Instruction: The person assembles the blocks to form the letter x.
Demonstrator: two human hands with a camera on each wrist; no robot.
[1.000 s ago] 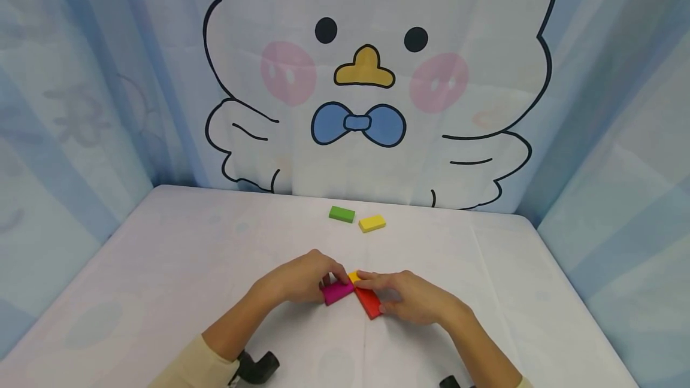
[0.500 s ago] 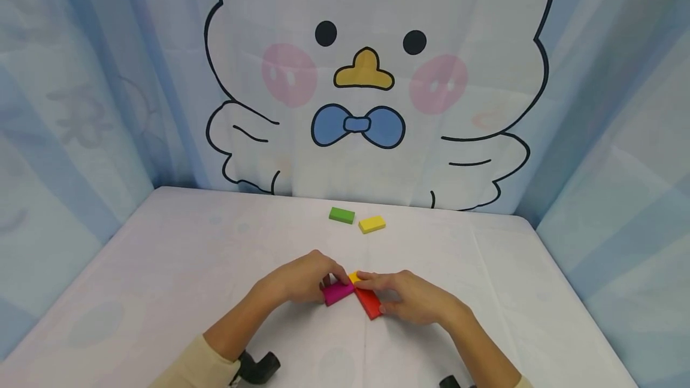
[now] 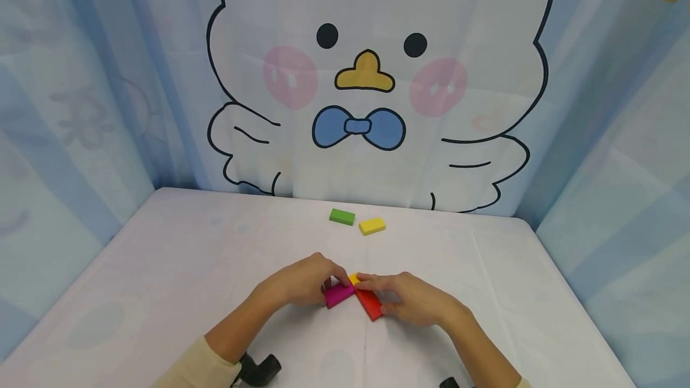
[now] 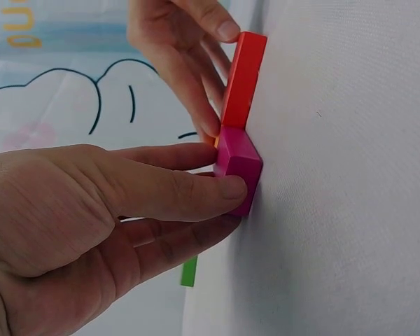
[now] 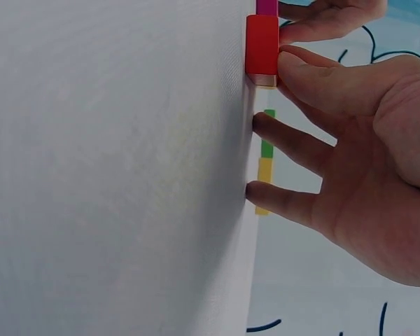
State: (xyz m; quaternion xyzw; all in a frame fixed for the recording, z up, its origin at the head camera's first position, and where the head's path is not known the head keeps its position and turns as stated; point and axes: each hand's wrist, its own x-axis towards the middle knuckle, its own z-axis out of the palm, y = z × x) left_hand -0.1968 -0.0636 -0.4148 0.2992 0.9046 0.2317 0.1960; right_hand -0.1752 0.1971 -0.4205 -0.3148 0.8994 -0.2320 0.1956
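Observation:
My left hand (image 3: 308, 280) pinches a magenta block (image 3: 339, 296) between thumb and fingers; the left wrist view shows the thumb (image 4: 227, 190) on the block's near end. With thumb and forefinger, my right hand (image 3: 414, 299) holds a long red block (image 3: 369, 305). One end of the red block meets the magenta block, and the two lie at an angle. A small orange-yellow block (image 3: 353, 278) touches them at that meeting point, partly hidden by fingers. Two other fingertips (image 5: 256, 122) of the right hand rest on the white tabletop.
Farther back on the white-covered table (image 3: 215, 244) lie a green block (image 3: 342, 217) and a yellow block (image 3: 372, 226), a small gap apart. A curtain (image 3: 366, 172) with a printed cartoon bird stands behind the table's far edge. Black wrist-camera parts (image 3: 261, 370) show below the left forearm.

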